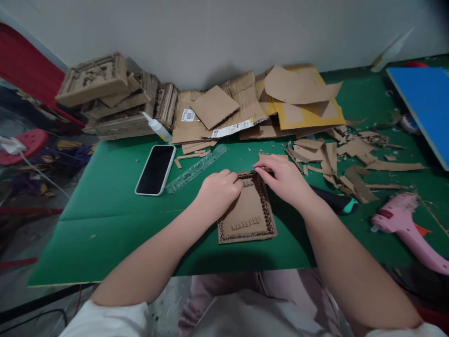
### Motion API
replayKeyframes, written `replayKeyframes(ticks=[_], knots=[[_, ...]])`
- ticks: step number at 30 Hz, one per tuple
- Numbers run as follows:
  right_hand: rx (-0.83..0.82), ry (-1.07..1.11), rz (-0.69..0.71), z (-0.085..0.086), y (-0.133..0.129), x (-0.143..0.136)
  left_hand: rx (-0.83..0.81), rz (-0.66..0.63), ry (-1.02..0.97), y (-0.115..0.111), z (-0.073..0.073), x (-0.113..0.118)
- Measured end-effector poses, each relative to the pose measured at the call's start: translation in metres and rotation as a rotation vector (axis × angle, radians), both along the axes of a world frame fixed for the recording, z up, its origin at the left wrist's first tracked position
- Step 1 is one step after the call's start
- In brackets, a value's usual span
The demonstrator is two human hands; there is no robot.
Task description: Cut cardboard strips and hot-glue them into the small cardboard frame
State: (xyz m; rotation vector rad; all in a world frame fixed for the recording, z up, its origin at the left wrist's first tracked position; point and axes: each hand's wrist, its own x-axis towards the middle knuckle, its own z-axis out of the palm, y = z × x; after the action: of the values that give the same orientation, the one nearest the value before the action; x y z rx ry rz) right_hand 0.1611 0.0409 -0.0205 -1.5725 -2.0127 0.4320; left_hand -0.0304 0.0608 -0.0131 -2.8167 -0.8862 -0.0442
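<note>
A shallow cardboard tray (pixel 245 206) with corrugated strips along its edges lies on the green table (pixel 115 234). Short ridged cardboard pieces stand on its base near the front and the back. My left hand (pixel 220 189) is closed at the tray's back left edge, its fingers curled over the rim. My right hand (pixel 280 178) pinches at the back right corner, thumb and forefinger close together; what lies between them is too small to make out.
Behind are stacked cardboard frames (pixel 94 79), a glue bottle (pixel 158 128), cardboard sheets (pixel 215 107) and scraps (pixel 322 154). A phone (pixel 155 169) and clear ruler (pixel 196 169) lie left; a dark-handled tool (pixel 333 199), pink glue gun (pixel 403 220) and blue board (pixel 424 103) lie right.
</note>
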Motion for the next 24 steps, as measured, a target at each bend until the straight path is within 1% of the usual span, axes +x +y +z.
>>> replayKeyframes(ticks=[6, 9, 12, 14, 19, 24], knots=[[0.008, 0.012, 0.023, 0.001, 0.001, -0.001, -0.002, 0.005, -0.002, -0.001, 0.000, 0.000], [0.026, -0.007, 0.078, 0.000, 0.001, -0.001, -0.007, 0.009, -0.006, -0.001, 0.001, -0.001], [0.067, -0.059, 0.155, -0.005, 0.000, -0.002, -0.020, 0.008, -0.011, -0.001, 0.001, -0.001], [0.087, -0.101, 0.181, -0.009, 0.000, -0.003, -0.024, 0.008, -0.013, 0.000, 0.001, 0.000], [0.072, -0.154, 0.217, -0.018, 0.002, -0.006, -0.036, 0.016, -0.001, -0.001, 0.001, 0.000], [0.060, -0.158, 0.220, -0.019, 0.002, -0.007, -0.034, 0.021, 0.005, -0.001, 0.001, 0.000]])
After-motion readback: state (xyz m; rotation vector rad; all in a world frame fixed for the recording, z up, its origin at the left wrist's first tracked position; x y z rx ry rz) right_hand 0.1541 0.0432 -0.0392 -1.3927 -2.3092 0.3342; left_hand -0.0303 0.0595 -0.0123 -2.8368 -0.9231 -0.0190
